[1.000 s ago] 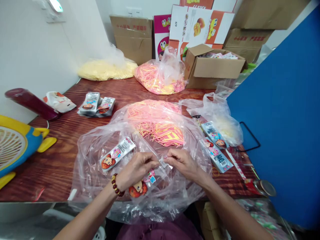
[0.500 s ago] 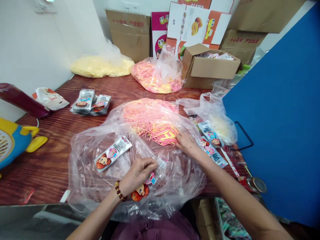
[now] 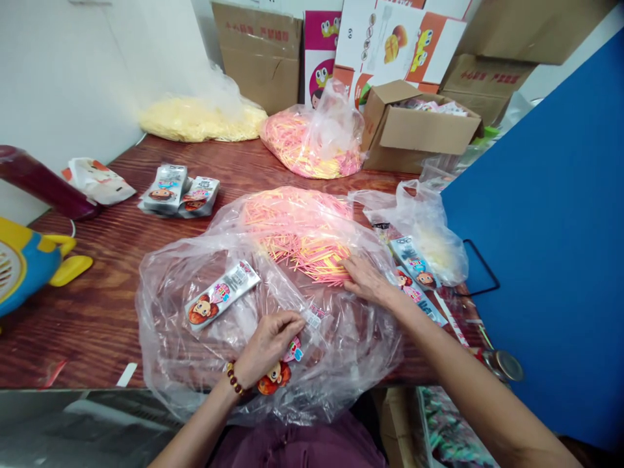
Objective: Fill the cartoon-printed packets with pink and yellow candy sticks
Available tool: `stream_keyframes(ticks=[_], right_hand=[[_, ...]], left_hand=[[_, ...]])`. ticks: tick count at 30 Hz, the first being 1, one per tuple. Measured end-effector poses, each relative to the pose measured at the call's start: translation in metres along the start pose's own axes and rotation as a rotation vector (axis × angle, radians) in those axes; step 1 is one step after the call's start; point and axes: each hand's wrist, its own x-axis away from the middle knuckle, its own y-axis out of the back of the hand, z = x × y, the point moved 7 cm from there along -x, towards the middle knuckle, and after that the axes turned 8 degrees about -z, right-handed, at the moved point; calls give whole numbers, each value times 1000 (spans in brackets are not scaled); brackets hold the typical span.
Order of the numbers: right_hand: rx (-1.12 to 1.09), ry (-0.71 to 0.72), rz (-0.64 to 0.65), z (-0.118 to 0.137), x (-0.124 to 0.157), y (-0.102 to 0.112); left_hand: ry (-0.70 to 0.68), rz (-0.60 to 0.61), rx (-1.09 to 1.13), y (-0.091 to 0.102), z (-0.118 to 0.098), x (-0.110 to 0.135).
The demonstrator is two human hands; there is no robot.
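The left hand (image 3: 273, 341) had its fingers pinched together on an edge of a printed packet (image 3: 275, 378), seemingly to steady it on the clear plastic bag (image 3: 353, 341). The right hand (image 3: 365, 281) bent its fingers loosely at the near right edge of the pink and yellow sticks (image 3: 312, 257); whether they gripped any could not be told. The sticks lay heaped toward the bag's far side, probably for easy reach, with a silver packet (image 3: 223, 296) to the near left. The counter (image 3: 104, 273) was reddish, dark-grained wood; an open carton (image 3: 424, 133) stood far right, beside a blue panel (image 3: 546, 227).
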Motion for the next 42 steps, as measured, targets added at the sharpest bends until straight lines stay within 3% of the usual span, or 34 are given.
stream_keyframes(ticks=[6, 10, 17, 25, 29, 34, 38, 42], right_hand=[[209, 34, 126, 6, -17, -7], [227, 76, 115, 12, -16, -10], [309, 24, 74, 13, -15, -16], [-303, -283, -57, -12, -16, -10], [-809, -368, -192, 7, -23, -5], [-1395, -534, -344, 37, -37, -32], [-1489, -578, -396, 46, -42, -46], [-1401, -562, -383, 48, -35, -42]], left_hand=[[18, 5, -8, -1, 8, 2], [27, 0, -1, -1, 8, 2], [29, -11, 8, -1, 10, 2], [49, -20, 33, -1, 16, 4], [59, -36, 74, 0, 17, 5], [68, -54, 128, 1, 20, 6], [86, -72, 163, 2, 23, 7], [86, -64, 169, 1, 24, 7]])
